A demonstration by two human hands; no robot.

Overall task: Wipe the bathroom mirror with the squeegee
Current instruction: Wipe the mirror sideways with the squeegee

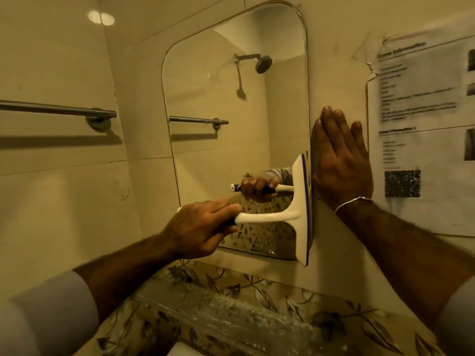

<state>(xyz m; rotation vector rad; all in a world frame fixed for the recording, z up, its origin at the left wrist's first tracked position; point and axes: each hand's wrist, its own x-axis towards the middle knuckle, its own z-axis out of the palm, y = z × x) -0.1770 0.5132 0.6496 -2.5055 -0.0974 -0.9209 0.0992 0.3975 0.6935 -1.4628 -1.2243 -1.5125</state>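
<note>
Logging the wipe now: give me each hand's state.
Left hand: closed on the white plastic squeegee.
Right hand: open, flat on the wall beside the mirror.

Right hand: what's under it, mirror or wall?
The right hand lies flat on the bare wall just beside the mirror, its thumb side along the mirror's right edge. Whatever sits directly beneath the palm is covered.

Left hand [203,227] gripping white squeegee [295,214] against mirror [231,98] right edge; right hand [341,163] flat on wall [334,60].
</note>
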